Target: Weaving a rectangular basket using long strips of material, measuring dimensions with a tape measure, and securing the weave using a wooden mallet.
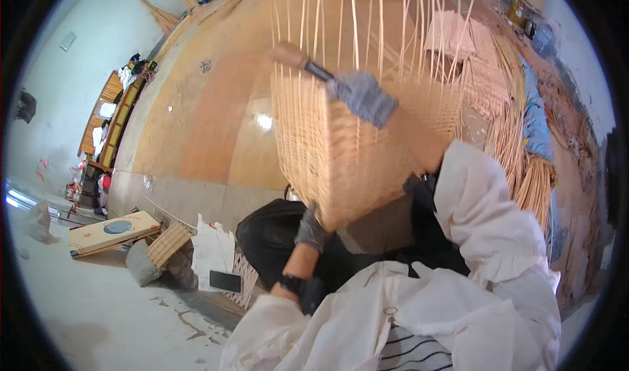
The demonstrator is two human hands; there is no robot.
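A partly woven wicker basket (304,135) stands tilted at my lap, one corner towards me. Long bare stakes (354,24) rise from its far rim. My right hand (367,98), in a grey glove, is raised over the top edge and closed round a tool (288,55) with a light brown wooden end and a dark shaft; motion blurs it and its kind is unclear. Low down, my left hand (310,229), in a darker grey glove, is against the basket's bottom corner. Its fingers are partly hidden behind the weave.
Bundles of loose wicker rods (534,187) lie at the right beside a blue sheet (536,119). A phone (225,280) rests at the lower left, near a decorated flat box (114,232) and a small woven piece (169,244). A wooden bench (111,112) with clothes stands by the left wall.
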